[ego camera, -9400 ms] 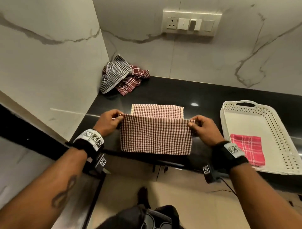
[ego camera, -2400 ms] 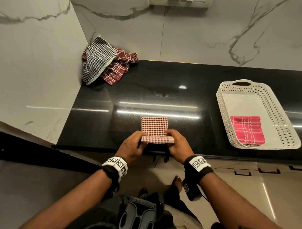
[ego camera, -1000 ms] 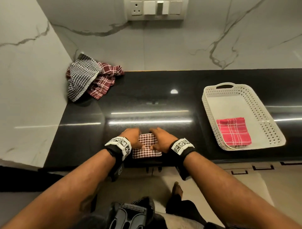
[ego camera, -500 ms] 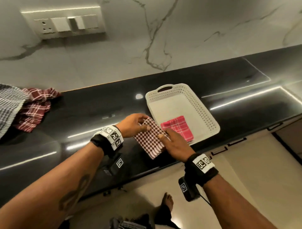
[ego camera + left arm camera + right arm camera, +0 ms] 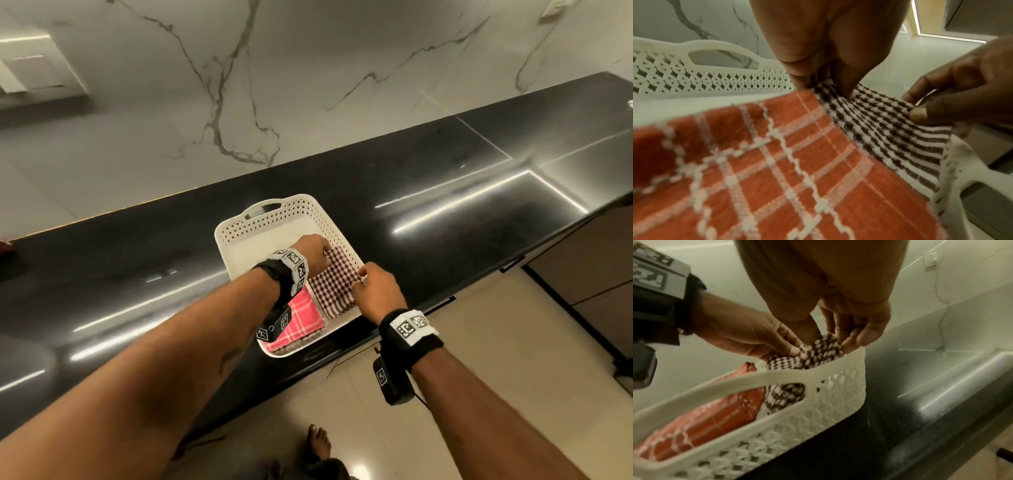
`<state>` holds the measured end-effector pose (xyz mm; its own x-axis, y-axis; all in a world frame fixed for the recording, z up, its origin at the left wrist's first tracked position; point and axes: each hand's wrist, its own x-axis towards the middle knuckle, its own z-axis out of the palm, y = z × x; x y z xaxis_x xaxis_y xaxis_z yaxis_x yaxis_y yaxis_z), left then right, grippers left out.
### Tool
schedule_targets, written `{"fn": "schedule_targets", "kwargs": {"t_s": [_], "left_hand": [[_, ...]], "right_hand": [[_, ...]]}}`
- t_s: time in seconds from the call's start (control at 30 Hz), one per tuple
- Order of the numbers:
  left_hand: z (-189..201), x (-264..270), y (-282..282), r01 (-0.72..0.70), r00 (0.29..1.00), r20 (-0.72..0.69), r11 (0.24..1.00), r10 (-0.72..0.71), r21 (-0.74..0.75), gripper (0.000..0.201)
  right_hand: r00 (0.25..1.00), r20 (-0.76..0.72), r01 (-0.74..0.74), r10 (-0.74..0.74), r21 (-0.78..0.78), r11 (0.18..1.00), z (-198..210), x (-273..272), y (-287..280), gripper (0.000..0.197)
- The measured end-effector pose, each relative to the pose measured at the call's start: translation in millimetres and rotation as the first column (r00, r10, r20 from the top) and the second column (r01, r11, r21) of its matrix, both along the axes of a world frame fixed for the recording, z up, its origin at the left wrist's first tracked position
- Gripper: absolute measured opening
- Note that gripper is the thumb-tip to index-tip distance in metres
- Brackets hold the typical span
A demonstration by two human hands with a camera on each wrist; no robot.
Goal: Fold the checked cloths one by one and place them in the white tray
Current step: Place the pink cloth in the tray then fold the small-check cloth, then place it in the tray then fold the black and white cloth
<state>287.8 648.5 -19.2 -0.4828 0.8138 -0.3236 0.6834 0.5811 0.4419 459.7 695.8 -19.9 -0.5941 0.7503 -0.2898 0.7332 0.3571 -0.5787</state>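
Observation:
The folded brown-and-white checked cloth (image 5: 334,284) (image 5: 890,129) (image 5: 816,352) lies inside the white perforated tray (image 5: 260,219) (image 5: 694,78) (image 5: 818,395), beside a folded red checked cloth (image 5: 301,317) (image 5: 766,170) (image 5: 715,415). My left hand (image 5: 313,253) (image 5: 828,68) (image 5: 760,340) pinches the brown cloth's far corner. My right hand (image 5: 371,287) (image 5: 953,100) (image 5: 840,324) pinches its right edge by the tray wall. The other checked cloths are out of view.
The tray sits near the front edge of a glossy black counter (image 5: 445,192), which runs on to the right. A marble wall (image 5: 274,85) stands behind. A switch plate (image 5: 37,73) is at the upper left. A bare foot (image 5: 318,442) shows on the tiled floor.
Both hands carried the folded brown cloth rightward from above the counter's edge into the tray, beside the red cloth. The head view swung right, and the cloth pile left the picture.

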Motion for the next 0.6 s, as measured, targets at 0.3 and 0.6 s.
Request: {"fn": "schedule_targets", "kwargs": {"t_s": [0.3, 0.6], "left_hand": [[-32, 2, 8, 0.05, 0.999, 0.022, 0.99, -0.047, -0.135, 0.039], [-10, -41, -28, -0.053, 0.992, 0.122, 0.987, 0.034, 0.154, 0.035]], "right_hand": [[0.838, 0.474, -0.437, 0.27, 0.29, 0.851, -6, -18, 0, 0.014], [0.844, 0.434, -0.486, 0.317, 0.365, 0.794, 23, -58, -16, 0.019]]}}
